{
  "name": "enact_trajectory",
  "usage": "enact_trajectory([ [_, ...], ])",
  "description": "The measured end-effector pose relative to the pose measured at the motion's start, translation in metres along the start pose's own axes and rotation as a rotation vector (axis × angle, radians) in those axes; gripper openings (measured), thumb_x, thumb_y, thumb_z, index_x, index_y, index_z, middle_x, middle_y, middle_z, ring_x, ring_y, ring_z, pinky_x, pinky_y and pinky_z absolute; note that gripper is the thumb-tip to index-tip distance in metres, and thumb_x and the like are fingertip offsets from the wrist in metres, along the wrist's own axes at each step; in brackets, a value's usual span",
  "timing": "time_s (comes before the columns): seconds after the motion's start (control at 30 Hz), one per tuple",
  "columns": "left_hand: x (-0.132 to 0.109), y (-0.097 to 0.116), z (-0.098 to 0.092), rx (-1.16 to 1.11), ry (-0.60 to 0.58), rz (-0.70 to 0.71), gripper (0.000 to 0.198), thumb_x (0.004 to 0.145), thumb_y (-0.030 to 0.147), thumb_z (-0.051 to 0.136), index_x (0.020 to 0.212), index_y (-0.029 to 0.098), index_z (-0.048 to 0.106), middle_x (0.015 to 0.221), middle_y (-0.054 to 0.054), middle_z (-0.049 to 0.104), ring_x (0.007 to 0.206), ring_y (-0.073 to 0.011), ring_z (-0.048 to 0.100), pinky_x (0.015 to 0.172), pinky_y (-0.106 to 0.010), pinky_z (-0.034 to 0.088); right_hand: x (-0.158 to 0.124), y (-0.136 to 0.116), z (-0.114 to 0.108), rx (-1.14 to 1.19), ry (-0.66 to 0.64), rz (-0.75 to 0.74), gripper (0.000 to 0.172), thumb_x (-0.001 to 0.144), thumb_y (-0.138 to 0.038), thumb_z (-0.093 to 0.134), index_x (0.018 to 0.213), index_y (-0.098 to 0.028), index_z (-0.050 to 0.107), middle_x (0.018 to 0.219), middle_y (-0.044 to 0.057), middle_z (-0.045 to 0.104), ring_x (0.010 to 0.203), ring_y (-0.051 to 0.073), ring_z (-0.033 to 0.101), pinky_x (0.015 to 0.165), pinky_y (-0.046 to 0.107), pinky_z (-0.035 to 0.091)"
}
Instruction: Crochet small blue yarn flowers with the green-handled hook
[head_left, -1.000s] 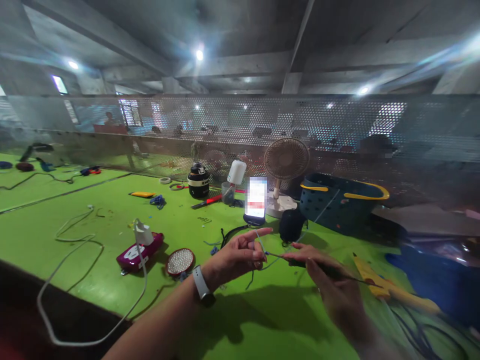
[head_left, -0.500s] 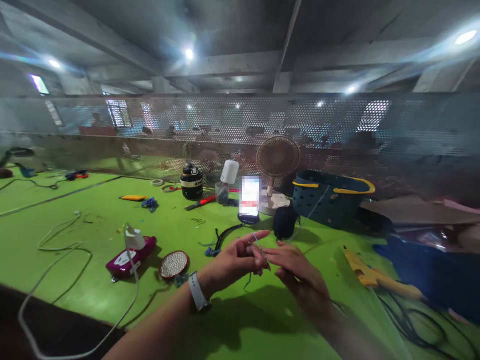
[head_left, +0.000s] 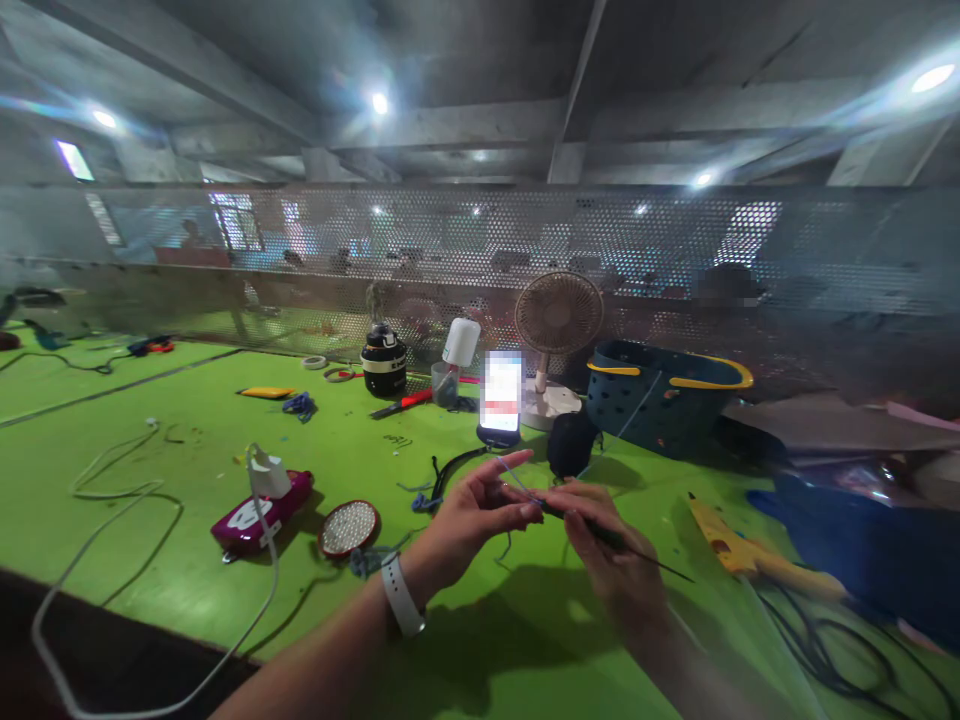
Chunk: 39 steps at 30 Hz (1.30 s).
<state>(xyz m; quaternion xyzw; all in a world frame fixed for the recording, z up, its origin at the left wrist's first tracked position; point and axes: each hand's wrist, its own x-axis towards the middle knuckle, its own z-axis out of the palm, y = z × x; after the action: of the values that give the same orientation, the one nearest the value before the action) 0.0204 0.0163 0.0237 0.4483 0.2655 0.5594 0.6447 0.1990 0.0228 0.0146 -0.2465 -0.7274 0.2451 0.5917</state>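
Note:
My left hand (head_left: 484, 505), with a white watch band at its wrist, is raised over the green table (head_left: 525, 640). A thin pale blue strand of yarn (head_left: 513, 474) runs across its extended index finger, while thumb and middle finger pinch at the yarn's lower end. What little work is in that pinch is mostly hidden. Close against it, my right hand (head_left: 600, 530) is closed around a crochet hook (head_left: 611, 538) with a dark handle, whose thin rear shaft sticks out to the lower right. The hook's tip meets the left fingertips.
Ahead stand a lit phone (head_left: 500, 395), a fan (head_left: 559, 320), a black ball-like object (head_left: 570, 445) and a blue basket (head_left: 660, 410). A yellow glue gun (head_left: 757, 560) lies right. Leftward are a purple power bank (head_left: 259, 520), a round bead-covered disc (head_left: 349, 530) and a white cable (head_left: 273, 580).
My right hand has turned, bringing the crochet hook's handle and rear shaft into view. My left fingers have closed together more, and the yarn now slants from the index finger toward the hook.

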Motion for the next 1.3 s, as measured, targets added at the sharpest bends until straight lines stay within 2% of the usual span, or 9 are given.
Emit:
enact_trajectory([
  [0.13,-0.001,-0.001,0.000,-0.015,-0.008,0.020,0.061,0.069,0.016,0.084,0.125,0.020,0.061,0.082,-0.003,0.075,0.075,-0.0125,0.068,0.075,-0.026,0.049,0.000,-0.001,0.001,0.008,-0.006,-0.003,0.019,0.091,-0.024,0.061,0.103,-0.032,0.074,0.101,0.004,0.074,0.104,0.021,0.062,0.092,0.037,0.054],
  [0.27,-0.001,0.002,0.003,-0.042,0.028,0.014,0.063,0.064,0.014,0.086,0.123,0.017,0.063,0.072,-0.001,0.073,0.069,-0.0117,0.067,0.075,-0.027,0.050,0.001,-0.001,-0.001,0.031,-0.050,-0.030,0.026,0.088,-0.018,0.064,0.106,-0.033,0.072,0.103,0.002,0.075,0.102,0.021,0.064,0.089,0.038,0.055],
  [0.37,-0.002,0.004,0.007,-0.047,0.049,0.021,0.066,0.063,0.012,0.086,0.124,0.016,0.062,0.069,0.000,0.071,0.067,-0.0116,0.066,0.073,-0.026,0.050,0.003,0.000,-0.001,0.014,-0.055,-0.084,0.033,0.084,-0.013,0.067,0.108,-0.035,0.072,0.100,0.000,0.076,0.098,0.020,0.066,0.094,0.040,0.052],
  [0.63,-0.003,-0.001,0.009,-0.069,0.105,0.079,0.070,0.067,0.012,0.084,0.132,0.019,0.056,0.071,0.002,0.067,0.070,-0.0100,0.061,0.075,-0.025,0.047,-0.004,0.004,0.007,-0.200,0.003,-0.245,0.035,0.086,-0.009,0.063,0.111,-0.032,0.070,0.108,0.002,0.076,0.094,0.022,0.069,0.102,0.048,0.042],
  [0.8,-0.001,-0.009,0.005,-0.179,0.050,0.063,0.067,0.068,0.012,0.083,0.130,0.019,0.059,0.072,0.002,0.066,0.069,-0.0098,0.061,0.074,-0.024,0.045,-0.009,0.008,0.006,-0.365,-0.018,-0.350,0.040,0.088,-0.010,0.060,0.121,-0.032,0.066,0.115,0.005,0.073,0.102,0.023,0.067,0.107,0.051,0.033],
  [0.9,0.000,-0.010,0.003,-0.247,-0.021,0.017,0.067,0.067,0.012,0.084,0.129,0.017,0.059,0.071,0.001,0.065,0.068,-0.0103,0.061,0.073,-0.025,0.044,-0.006,0.007,0.003,-0.345,-0.049,-0.399,0.041,0.090,-0.012,0.059,0.125,-0.033,0.063,0.116,0.004,0.073,0.102,0.023,0.067,0.105,0.050,0.037],
  [1.03,0.000,-0.008,0.001,-0.316,-0.091,-0.030,0.067,0.066,0.010,0.084,0.128,0.015,0.060,0.069,0.002,0.064,0.065,-0.0086,0.059,0.072,-0.024,0.043,0.002,0.001,0.000,-0.238,-0.052,-0.397,0.038,0.092,-0.017,0.059,0.125,-0.036,0.064,0.110,0.003,0.075,0.098,0.021,0.068,0.096,0.043,0.048],
  [1.17,0.001,-0.003,-0.002,-0.314,-0.083,-0.038,0.065,0.066,0.010,0.084,0.126,0.014,0.061,0.068,0.002,0.064,0.060,-0.0075,0.056,0.068,-0.024,0.041,0.006,-0.003,-0.005,-0.155,-0.030,-0.320,0.032,0.089,-0.019,0.065,0.116,-0.036,0.069,0.104,0.001,0.075,0.099,0.020,0.068,0.093,0.038,0.053],
  [1.3,0.003,0.003,-0.005,-0.318,-0.079,-0.040,0.065,0.063,0.010,0.086,0.124,0.011,0.062,0.068,0.002,0.062,0.060,-0.0064,0.055,0.065,-0.022,0.039,0.010,-0.006,-0.011,-0.100,-0.042,-0.298,0.027,0.088,-0.018,0.066,0.109,-0.034,0.072,0.095,0.001,0.076,0.089,0.019,0.070,0.097,0.042,0.051],
])
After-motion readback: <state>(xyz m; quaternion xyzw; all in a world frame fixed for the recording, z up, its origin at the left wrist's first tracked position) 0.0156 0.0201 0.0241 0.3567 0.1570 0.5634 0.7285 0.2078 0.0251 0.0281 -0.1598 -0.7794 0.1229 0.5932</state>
